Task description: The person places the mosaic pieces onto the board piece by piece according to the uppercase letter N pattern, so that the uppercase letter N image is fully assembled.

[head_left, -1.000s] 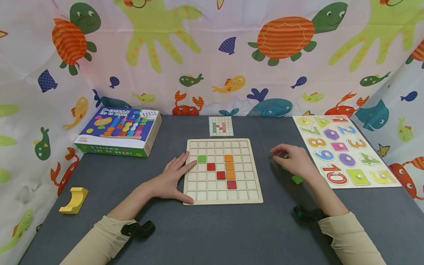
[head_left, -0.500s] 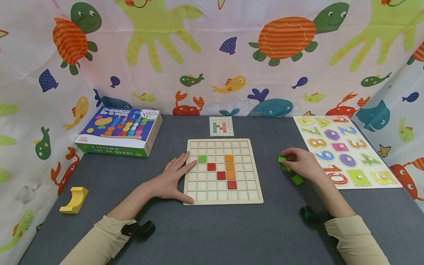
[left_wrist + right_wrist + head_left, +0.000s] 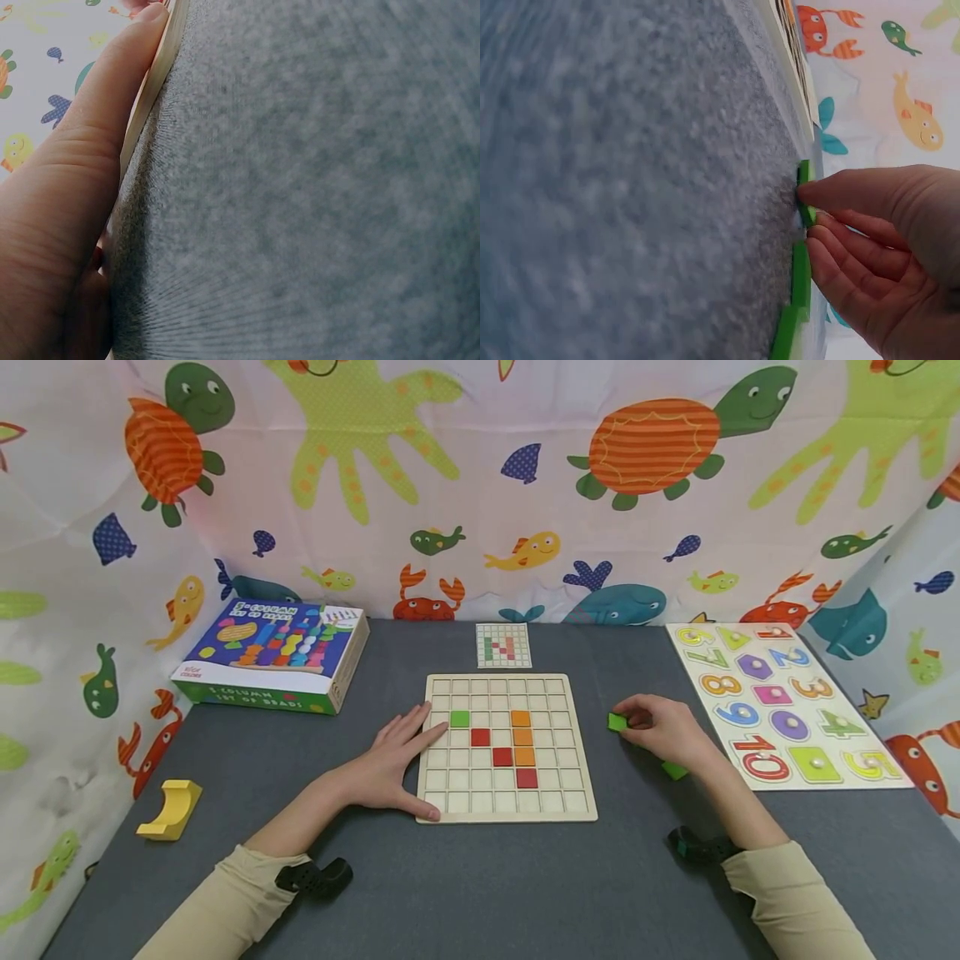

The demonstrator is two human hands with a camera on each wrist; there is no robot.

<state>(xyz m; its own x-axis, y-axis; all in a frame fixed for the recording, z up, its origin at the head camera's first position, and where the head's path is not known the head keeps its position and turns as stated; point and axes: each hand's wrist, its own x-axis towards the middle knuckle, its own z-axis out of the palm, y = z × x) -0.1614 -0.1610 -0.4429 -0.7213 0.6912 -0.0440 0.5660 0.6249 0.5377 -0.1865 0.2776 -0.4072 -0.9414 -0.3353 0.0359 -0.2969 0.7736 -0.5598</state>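
Observation:
My left hand (image 3: 392,766) rests with spread fingers along the left edge of a wooden grid board (image 3: 480,795). In its squares lie a green tile (image 3: 459,719), several red tiles (image 3: 480,737) and several orange tiles (image 3: 521,718). To the right of the board, my right hand (image 3: 663,727) pinches a green square tile (image 3: 617,722) between thumb and fingers, close over the table. The right wrist view shows the thumb on that tile (image 3: 805,180). Two more green tiles (image 3: 801,279) lie near it there; one loose green tile (image 3: 674,770) shows under the hand in the head view.
A small pattern card (image 3: 503,646) lies behind the board. At the back left stands a bead-set box (image 3: 273,652), with a yellow curved block (image 3: 171,810) in front of it. A number puzzle board (image 3: 787,702) lies at the right. A patterned cloth hangs behind.
My right hand first went right to the green tiles, then came back left with one pinched in its fingers. My left hand has stayed on the board.

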